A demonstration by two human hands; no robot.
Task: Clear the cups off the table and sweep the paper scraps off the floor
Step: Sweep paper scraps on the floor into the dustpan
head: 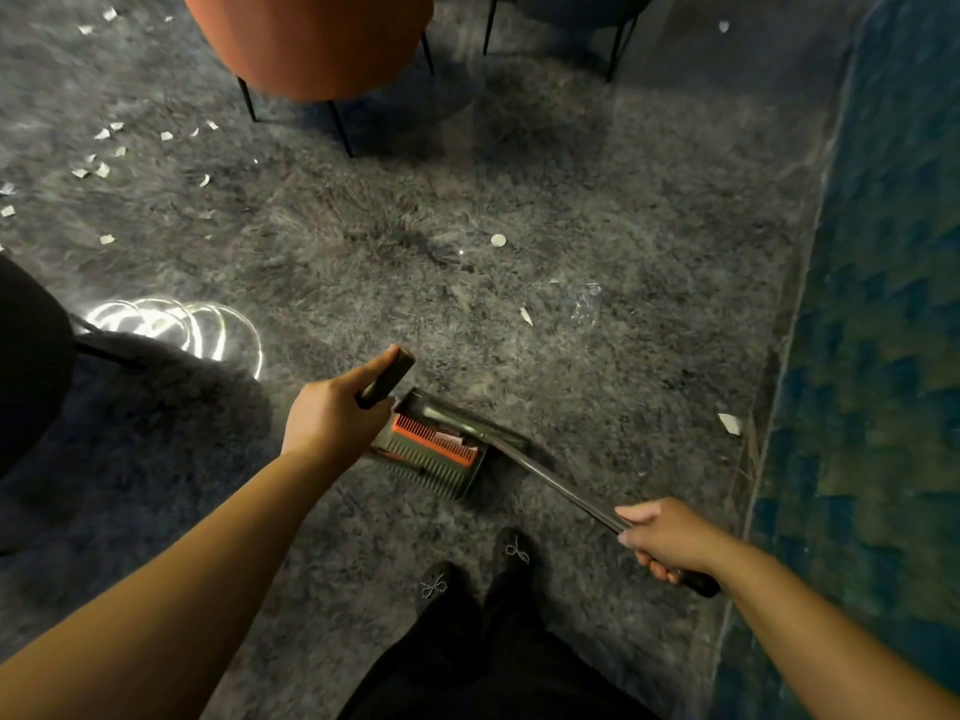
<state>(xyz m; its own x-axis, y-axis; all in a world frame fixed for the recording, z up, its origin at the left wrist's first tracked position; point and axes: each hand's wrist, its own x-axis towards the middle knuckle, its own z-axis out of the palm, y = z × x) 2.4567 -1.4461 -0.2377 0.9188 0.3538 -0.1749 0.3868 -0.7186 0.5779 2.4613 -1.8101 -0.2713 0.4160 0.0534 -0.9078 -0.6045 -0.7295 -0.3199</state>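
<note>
In the head view, a shaggy grey carpet (519,200) is seen from above, its long fibres matted in swirls. At the lower centre of the frame a dark rectangular dustpan (441,449) rests on the carpet, fitted with an orange comb strip and a row of dark ribbed teeth along its near edge; a pale scrap appears to lie inside it. The dustpan's upright dark handle (387,379) is gripped by the left hand (332,413), fingers curled round it and thumb laid along its side. The right hand (667,537), at the lower right, is wrapped round the slim, smooth dark shaft of a broom (561,485), which slants up and left to the dustpan; its head is partly hidden at the pan's far edge.

Small white paper scraps (104,148), torn and irregular, are scattered over the carpet at the upper left. A round white scrap (498,240) lies near the centre, a narrow one (526,315) below it, and a larger angular one (730,423) at the right, near the carpet's edge. No cups can be made out.

A rounded orange upholstered chair (311,39) on thin black legs stands at the top, and another dark chair (571,7) beside it. Bright curved reflections (176,319) are cast on the carpet at the left. A blue-green patterned floor (883,356) runs down the right. Black shoes (511,550) with small sparkling bows are seen at the bottom centre.
</note>
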